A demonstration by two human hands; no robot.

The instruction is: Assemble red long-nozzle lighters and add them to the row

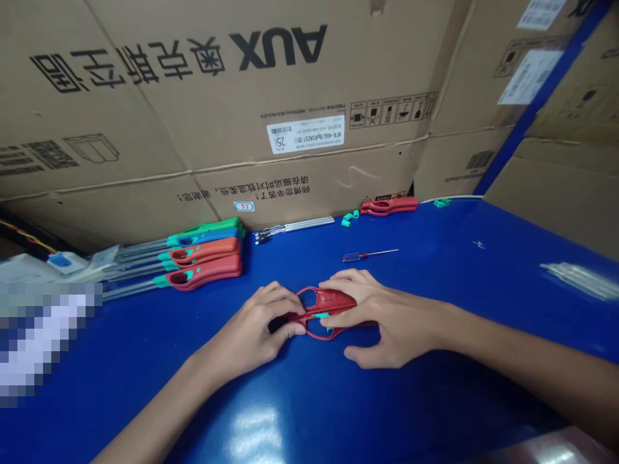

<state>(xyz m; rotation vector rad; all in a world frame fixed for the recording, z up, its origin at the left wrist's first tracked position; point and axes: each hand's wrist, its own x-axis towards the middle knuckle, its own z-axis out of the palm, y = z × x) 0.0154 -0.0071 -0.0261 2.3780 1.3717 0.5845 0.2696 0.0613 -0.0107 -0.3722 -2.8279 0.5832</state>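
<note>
In the head view, a red lighter casing (338, 299) lies on the blue table, its two halves spread side by side. My left hand (271, 322) pinches the narrow left end between thumb and fingers. My right hand (382, 316) curls over the right part of the casing. Its index fingertip touches a small green trigger (319, 316) at the handle opening, while its thumb stands apart, near the tabletop. Part of the casing is hidden beneath the right hand.
Several long-nosed lighters (207, 270) with red, orange, blue and green handles are stacked at left. A screwdriver (358, 256), metal tubes (309, 224), green parts (349, 218) and red casing pieces (391, 206) lie farther back. Cardboard (217, 116) walls the rear edge.
</note>
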